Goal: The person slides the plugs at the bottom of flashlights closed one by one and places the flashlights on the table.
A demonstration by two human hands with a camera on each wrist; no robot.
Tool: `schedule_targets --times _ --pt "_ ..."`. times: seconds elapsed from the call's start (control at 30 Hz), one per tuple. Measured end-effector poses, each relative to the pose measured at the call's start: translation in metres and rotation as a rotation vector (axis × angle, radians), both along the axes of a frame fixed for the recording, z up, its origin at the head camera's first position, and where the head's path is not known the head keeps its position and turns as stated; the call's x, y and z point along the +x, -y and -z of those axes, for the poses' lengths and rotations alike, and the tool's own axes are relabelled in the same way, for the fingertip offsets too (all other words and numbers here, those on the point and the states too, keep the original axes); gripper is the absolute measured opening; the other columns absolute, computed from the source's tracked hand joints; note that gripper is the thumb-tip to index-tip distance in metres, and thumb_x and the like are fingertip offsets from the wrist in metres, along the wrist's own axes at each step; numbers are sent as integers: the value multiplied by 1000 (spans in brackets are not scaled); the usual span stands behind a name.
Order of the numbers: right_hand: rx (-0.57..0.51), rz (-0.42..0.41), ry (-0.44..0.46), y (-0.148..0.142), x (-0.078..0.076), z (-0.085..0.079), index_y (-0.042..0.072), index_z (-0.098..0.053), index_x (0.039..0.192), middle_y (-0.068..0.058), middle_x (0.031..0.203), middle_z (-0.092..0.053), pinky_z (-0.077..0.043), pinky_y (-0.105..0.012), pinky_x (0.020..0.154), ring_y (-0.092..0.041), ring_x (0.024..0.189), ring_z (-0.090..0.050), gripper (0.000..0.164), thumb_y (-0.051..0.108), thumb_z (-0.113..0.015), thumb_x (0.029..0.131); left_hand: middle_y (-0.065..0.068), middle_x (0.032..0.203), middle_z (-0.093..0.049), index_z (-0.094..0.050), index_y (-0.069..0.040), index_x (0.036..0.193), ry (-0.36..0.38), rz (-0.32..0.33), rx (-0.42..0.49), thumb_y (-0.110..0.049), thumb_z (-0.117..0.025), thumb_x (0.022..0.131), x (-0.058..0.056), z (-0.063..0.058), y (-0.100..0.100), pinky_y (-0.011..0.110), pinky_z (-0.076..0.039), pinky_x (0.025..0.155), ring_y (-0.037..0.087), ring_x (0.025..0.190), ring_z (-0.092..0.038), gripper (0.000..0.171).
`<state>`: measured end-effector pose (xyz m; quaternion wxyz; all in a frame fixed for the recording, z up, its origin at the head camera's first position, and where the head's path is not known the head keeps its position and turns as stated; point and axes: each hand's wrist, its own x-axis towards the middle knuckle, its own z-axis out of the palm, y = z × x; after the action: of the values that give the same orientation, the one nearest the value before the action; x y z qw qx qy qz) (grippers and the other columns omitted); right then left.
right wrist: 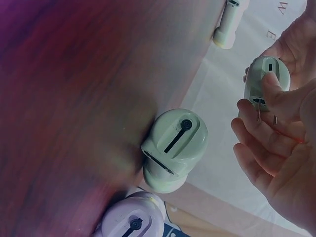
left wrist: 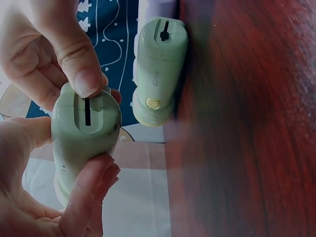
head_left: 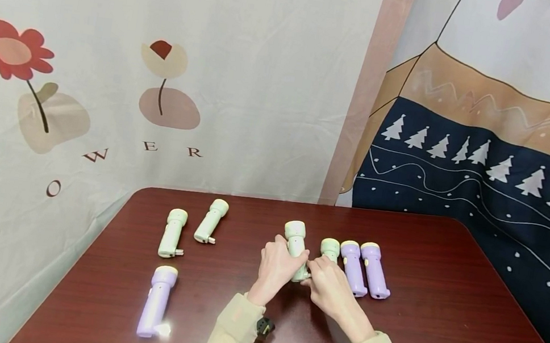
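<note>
My left hand (head_left: pixel 278 263) grips a light green flashlight (head_left: pixel 295 237) around its body, tilted with its butt end toward me. At that end my right hand (head_left: pixel 333 290) pinches the flashlight, its thumb (right wrist: pixel 276 94) pressing on the slotted slider. Two metal plug prongs (right wrist: pixel 259 112) jut from the side of the butt, close to the right fingers. In the left wrist view the slot (left wrist: pixel 88 112) shows as a black line below the thumb. Just right of the hands lies a second green flashlight (head_left: pixel 330 247), partly hidden by the right hand in the head view.
Two purple flashlights (head_left: pixel 353 267) (head_left: pixel 375 269) lie at the right of the row. On the left are two green flashlights (head_left: pixel 173 233) (head_left: pixel 211 221) with prongs folded out, and a purple one (head_left: pixel 157 301) beside a bright glare. The brown table (head_left: pixel 441 329) ends at a curtain (head_left: pixel 262 107).
</note>
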<state>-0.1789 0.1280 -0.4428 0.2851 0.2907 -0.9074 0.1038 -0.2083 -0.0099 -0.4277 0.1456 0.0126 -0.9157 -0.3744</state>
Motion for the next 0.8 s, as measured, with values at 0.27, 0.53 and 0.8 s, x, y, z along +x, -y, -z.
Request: schedule_targets --times 0.27,0.53,0.8 --pt "-10 -17 -31 -1 -1 0 4 -62 82 0 70 -56 -46 -30 67 -17 73 -54 30 13 -84 63 9 63 -56 -51 -8 75 12 -7 7 -40 -75 69 0 -1 0 35 -45 55 32 62 -59 41" --pt "-6 -42 -80 -3 -3 0 4 -63 84 0 74 -60 -46 -30 70 -17 75 -56 31 14 -84 64 8 64 -57 -53 -7 77 13 -13 29 -41 -76 68 2 -7 -1 35 -45 58 32 63 -59 41" --pt "-7 -50 -99 -4 -3 0 6 -61 84 0 74 -59 -46 -30 70 -17 76 -56 31 16 -84 65 8 65 -57 -54 -7 78 34 -15 41 -40 -76 68 3 -11 -1 35 -45 58 31 65 -59 41"
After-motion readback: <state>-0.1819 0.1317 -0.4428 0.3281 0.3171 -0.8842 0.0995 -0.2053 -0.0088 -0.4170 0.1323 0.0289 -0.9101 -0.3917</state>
